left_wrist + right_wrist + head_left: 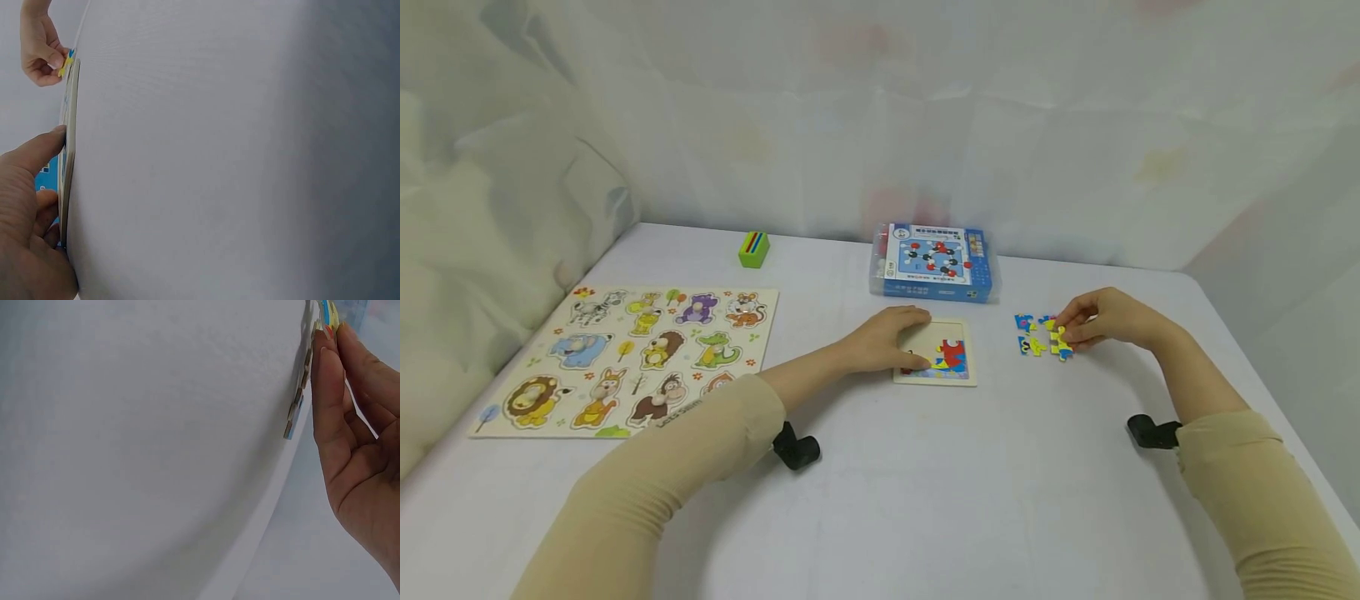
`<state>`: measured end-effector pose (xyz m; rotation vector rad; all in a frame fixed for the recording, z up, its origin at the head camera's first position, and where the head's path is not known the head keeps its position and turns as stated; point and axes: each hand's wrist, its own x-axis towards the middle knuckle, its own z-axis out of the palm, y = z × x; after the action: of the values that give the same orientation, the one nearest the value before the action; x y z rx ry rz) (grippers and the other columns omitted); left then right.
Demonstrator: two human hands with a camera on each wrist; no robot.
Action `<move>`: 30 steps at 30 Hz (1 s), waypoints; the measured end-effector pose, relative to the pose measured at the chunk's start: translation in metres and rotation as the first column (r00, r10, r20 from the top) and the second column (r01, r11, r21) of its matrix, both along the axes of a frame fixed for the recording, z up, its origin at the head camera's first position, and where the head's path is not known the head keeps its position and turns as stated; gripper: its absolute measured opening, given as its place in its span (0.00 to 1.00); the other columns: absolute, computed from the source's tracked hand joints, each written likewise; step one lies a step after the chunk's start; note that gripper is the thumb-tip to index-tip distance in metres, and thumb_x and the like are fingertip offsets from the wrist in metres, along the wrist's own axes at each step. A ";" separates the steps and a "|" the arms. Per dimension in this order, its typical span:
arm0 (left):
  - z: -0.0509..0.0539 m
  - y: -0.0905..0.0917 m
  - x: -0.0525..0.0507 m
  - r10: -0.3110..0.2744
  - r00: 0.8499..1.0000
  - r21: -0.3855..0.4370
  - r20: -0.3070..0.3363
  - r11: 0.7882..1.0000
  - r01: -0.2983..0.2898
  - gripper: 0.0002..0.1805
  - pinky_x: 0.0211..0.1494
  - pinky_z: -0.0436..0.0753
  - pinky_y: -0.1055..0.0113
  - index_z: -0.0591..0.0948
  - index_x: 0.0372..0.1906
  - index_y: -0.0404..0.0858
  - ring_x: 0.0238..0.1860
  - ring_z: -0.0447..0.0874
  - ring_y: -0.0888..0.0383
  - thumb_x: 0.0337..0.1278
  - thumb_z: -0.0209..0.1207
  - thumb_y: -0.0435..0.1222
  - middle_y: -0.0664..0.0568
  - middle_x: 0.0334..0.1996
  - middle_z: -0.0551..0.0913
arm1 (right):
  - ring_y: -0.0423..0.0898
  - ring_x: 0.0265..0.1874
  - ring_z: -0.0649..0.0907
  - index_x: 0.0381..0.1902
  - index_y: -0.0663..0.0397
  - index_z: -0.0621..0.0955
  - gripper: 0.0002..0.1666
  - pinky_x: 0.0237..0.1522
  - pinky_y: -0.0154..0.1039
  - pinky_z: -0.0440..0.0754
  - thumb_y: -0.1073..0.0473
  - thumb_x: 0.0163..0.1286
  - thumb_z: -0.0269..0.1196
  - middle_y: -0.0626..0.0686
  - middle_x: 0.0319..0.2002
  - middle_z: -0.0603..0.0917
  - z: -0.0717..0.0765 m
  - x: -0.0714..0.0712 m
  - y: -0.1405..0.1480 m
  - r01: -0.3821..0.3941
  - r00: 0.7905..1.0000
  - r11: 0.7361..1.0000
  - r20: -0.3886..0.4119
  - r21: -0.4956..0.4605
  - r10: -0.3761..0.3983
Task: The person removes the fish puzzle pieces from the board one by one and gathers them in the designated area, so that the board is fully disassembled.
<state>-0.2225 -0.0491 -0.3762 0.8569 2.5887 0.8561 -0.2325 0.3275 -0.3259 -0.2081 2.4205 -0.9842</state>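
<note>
My left hand [880,337] holds a small square wooden puzzle tray [972,354] from its left side, thumb over the lower part and fingers at the far edge. Red, blue and yellow pieces [952,354] lie fitted in the tray's lower part. In the left wrist view the thumb [47,150] touches the tray [70,125], seen edge-on. To the right, my right hand [1097,321] pinches a jigsaw piece [331,315] with yellow, blue and red on it, between thumb and fingertips. Several loose jigsaw pieces [1025,322] lie on the table beside that hand, partly hidden by its fingers.
Behind the tray lies a blue boxed molecule model set [936,262]. A large animal peg puzzle board [625,358] lies at left, partly under my left forearm. A green striped block [754,249] stands at the back. Black wrist-camera mounts [796,447] hang below both forearms.
</note>
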 end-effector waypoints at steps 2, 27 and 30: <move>-0.001 0.000 0.000 0.000 1.000 -0.001 -0.005 1.000 0.000 0.43 0.82 0.57 0.53 0.66 0.73 0.39 0.78 0.57 0.49 0.55 0.68 0.49 0.48 0.75 0.65 | 0.40 0.32 0.86 0.53 0.70 0.78 0.24 0.43 0.35 0.88 0.61 0.64 0.68 0.52 0.40 0.84 -0.001 0.000 0.000 0.001 1.000 1.000 0.005 -0.005 -0.001; -0.002 0.000 -0.001 -0.007 1.000 0.004 -0.003 1.000 0.007 0.43 0.82 0.57 0.53 0.66 0.73 0.39 0.78 0.57 0.49 0.54 0.67 0.49 0.48 0.75 0.65 | 0.39 0.29 0.84 0.48 0.63 0.82 0.22 0.37 0.33 0.87 0.55 0.61 0.71 0.48 0.29 0.85 -0.005 -0.003 -0.002 -0.034 0.998 0.993 -0.041 0.110 0.038; -0.001 0.000 -0.001 -0.005 1.000 0.002 -0.004 1.000 0.005 0.43 0.82 0.58 0.53 0.66 0.73 0.39 0.78 0.57 0.49 0.54 0.68 0.48 0.48 0.75 0.65 | 0.39 0.29 0.84 0.48 0.62 0.82 0.22 0.37 0.33 0.87 0.55 0.61 0.71 0.48 0.30 0.85 -0.005 -0.003 -0.002 -0.030 0.998 0.993 -0.057 0.116 0.037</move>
<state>-0.2231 -0.0486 -0.3773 0.8668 2.5884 0.8561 -0.2350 0.3251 -0.3313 -0.2391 2.5101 -0.8323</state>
